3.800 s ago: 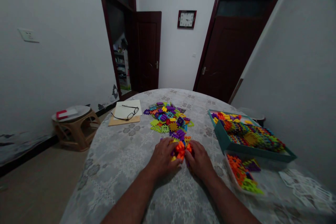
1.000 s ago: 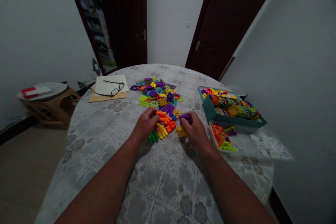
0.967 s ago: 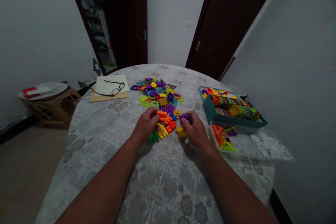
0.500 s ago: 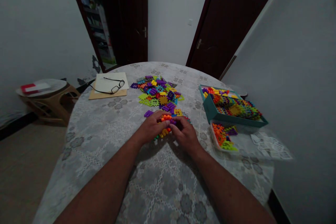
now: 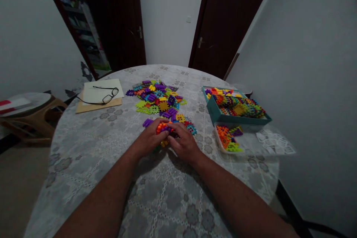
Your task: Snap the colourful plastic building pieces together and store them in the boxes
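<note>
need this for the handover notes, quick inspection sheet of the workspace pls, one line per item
surface: table with patterned grey cloth
work pieces: orange and purple pieces, multicoloured pile just beyond
clutter: glasses on paper at left; teal box, clear tub, white pieces at right
hands: left hand and right hand close together, on the orange and purple pieces
cables: nothing seen on the table; dark strip at lower right unclear
surroundings: stool at left, dark doors beyond

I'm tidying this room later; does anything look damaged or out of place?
The left wall has dark, ragged patches beside the doorframe, as if paint flaked. The eyeglasses lie unfolded, one temple overhanging the paper.
</note>
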Demonstrator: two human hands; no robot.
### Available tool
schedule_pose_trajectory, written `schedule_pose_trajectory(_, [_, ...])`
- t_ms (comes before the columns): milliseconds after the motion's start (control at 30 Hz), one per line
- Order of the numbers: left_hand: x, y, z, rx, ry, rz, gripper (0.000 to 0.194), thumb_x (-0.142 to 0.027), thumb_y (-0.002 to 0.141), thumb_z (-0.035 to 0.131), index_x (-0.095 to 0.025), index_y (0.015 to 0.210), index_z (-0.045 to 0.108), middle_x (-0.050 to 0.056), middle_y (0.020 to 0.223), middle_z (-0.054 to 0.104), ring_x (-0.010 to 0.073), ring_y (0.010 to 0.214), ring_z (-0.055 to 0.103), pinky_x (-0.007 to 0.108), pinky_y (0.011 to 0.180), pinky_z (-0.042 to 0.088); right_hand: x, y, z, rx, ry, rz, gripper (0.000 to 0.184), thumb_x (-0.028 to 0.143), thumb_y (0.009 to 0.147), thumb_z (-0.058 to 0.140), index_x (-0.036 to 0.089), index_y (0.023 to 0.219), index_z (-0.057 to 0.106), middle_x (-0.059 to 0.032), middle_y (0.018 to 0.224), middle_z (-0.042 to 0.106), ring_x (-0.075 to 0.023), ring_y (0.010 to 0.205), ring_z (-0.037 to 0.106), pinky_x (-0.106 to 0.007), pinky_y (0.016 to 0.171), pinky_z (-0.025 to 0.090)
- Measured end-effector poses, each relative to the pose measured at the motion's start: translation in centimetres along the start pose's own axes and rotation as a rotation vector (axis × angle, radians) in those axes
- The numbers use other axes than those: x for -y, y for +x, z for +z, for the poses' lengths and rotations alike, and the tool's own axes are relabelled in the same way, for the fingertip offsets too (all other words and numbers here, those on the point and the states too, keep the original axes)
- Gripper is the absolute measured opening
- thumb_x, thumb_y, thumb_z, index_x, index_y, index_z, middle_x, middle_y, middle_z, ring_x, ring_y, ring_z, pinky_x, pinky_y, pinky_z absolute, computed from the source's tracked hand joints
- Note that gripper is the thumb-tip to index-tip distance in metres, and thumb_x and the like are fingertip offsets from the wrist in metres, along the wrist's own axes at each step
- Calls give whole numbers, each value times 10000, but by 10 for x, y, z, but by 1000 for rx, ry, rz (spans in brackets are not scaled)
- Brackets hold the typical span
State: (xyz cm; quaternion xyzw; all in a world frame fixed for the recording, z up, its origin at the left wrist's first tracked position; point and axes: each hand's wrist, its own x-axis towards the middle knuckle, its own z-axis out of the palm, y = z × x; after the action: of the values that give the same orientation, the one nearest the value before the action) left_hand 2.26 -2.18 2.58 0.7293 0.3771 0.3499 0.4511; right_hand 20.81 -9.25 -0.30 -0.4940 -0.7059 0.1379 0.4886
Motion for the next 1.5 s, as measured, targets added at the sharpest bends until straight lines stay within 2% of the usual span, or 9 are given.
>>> schedule_pose_trajectory(200, [-5, 2, 4, -134, -349, -272, 480, -392, 806, 835, -255, 1242, 687, 39, 979, 773, 214, 779, 732, 288, 630, 566, -14, 3, -21, 29, -319, 127, 324, 209, 1037, 586, 183, 1324, 734, -162, 1294, 732, -275, 1140, 702, -411, 1026, 578])
schedule_pose_trajectory(367, [-12, 5, 1, -232, -621, -320, 431, -342, 715, 886, -220, 1084, 700, 6, 880, 716, 144, 715, 662, 207, 588, 515, -9, 3, -22, 263, -550, 265, 365, 374, 1057, 683, 179, 1362, 723, -161, 1328, 743, -298, 1215, 688, -379, 1005, 551])
schedule_pose_trajectory(500, [-13, 4, -1, -223, -722, -324, 511, -355, 696, 929, -205, 1129, 702, -3, 841, 684, 118, 660, 599, 166, 511, 422, -7, 4, -14, 287, -566, 284, 343, 377, 1066, 669, 192, 1349, 726, -148, 1312, 758, -286, 1186, 700, -355, 969, 534])
schedule_pose_trajectory(633, [-12, 3, -1, -167, -791, -307, 588, -434, 692, 984, -193, 1152, 708, 7, 864, 667, 112, 656, 576, 162, 458, 320, -14, 6, -14, 143, -469, 265, 211, 289, 1057, 599, 192, 1135, 769, -140, 1128, 783, -270, 1062, 709, -352, 936, 522])
schedule_pose_trajectory(767, [-13, 1, -2, -117, -754, -342, 662, -489, 705, 1013, -214, 1229, 715, 23, 962, 683, 112, 708, 599, 170, 525, 386, -14, 6, -19, -27, -128, 268, 249, 340, 1068, 552, 211, 1063, 765, -75, 1012, 789, -233, 939, 711, -338, 883, 523])
schedule_pose_trajectory(967, [-10, -5, 3, 13, -450, -333, 727, -509, 763, 970, -272, 1393, 697, 87, 1262, 734, 221, 964, 709, 269, 699, 533, -1, 1, -10, 42, 201, 305, 308, 441, 1071, 574, 230, 1123, 793, -52, 1063, 814, -239, 975, 740, -346, 859, 540])
schedule_pose_trajectory(1133, [-8, -6, 7, 1, -280, -285, 571, -488, 775, 940, -226, 1248, 756, 38, 943, 735, 184, 736, 649, 244, 565, 461, -5, 1, -3, -18, 251, 351, 293, 472, 1053, 630, 240, 1153, 779, -54, 1100, 814, -240, 1002, 747, -350, 882, 569])
schedule_pose_trajectory(1267, [-13, -2, 2, -110, -531, -270, 458, -379, 784, 899, -220, 1170, 711, -4, 830, 695, 136, 616, 605, 224, 524, 475, -10, 2, -12, 13, 49, 255, 262, 394, 1071, 589, 227, 1109, 787, -77, 1056, 805, -250, 977, 740, -369, 892, 569])
schedule_pose_trajectory(1500, [-20, 2, -9, -236, -938, -311, 599, -277, 673, 945, -231, 1164, 603, 25, 921, 752, 241, 828, 806, 222, 536, 559, 3, -6, -15, 395, -513, 109, 254, 258, 988, 714, 226, 1238, 747, -136, 1315, 739, -272, 1097, 721, -326, 842, 557])
